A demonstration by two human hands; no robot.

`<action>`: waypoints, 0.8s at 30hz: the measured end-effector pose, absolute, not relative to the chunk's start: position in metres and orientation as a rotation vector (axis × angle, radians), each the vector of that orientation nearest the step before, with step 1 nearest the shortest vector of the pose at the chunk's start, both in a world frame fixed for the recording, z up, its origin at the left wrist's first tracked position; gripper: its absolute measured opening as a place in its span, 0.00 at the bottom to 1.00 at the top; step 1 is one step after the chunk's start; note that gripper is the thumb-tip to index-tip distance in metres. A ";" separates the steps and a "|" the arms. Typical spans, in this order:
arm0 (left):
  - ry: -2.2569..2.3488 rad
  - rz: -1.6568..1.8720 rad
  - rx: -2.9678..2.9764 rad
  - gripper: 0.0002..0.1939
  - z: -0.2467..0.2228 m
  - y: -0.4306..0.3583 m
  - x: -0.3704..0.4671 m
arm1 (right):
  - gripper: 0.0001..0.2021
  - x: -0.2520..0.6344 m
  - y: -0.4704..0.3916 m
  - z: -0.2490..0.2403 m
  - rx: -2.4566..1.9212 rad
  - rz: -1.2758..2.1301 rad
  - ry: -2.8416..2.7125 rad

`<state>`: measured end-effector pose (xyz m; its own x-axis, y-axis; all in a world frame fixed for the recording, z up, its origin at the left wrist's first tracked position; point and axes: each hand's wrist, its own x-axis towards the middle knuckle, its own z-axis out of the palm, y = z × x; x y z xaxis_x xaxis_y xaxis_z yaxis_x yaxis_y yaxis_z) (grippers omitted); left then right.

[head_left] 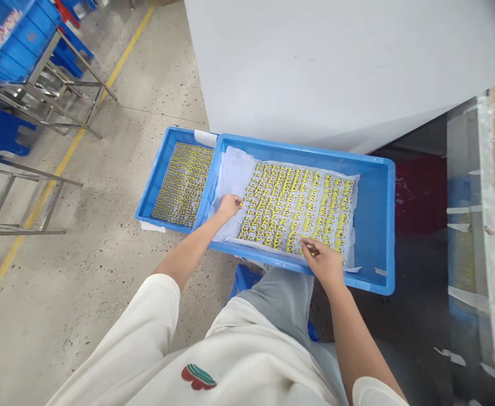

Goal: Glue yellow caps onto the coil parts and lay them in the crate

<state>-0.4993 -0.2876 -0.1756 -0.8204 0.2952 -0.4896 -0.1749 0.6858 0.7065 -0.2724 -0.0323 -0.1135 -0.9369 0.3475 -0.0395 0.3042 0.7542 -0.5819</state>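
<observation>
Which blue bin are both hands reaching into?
The large bin, right of the smaller bin: the left hand and right hand are at its yellow pieces. No other bin holds a hand.

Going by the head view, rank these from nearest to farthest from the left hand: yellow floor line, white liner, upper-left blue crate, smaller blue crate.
From the left hand:
1. White liner, beneath it
2. Smaller blue crate, just left
3. Yellow floor line, farther left
4. Upper-left blue crate, on a metal-framed stand

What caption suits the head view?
Left hand and right hand at rows of yellow parts in a blue bin.
</observation>
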 end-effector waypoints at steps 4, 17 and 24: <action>2.327 0.934 0.145 0.15 -0.179 -0.283 -0.498 | 0.15 -0.236 -0.013 -0.108 -0.559 0.858 -2.806; 2.409 0.847 0.125 0.17 -0.183 -0.272 -0.498 | 0.15 -0.193 -0.001 -0.101 -0.648 0.779 -2.732; 2.464 0.843 0.070 0.17 -0.167 -0.272 -0.494 | 0.16 -0.182 -0.002 -0.095 -0.712 0.829 -2.712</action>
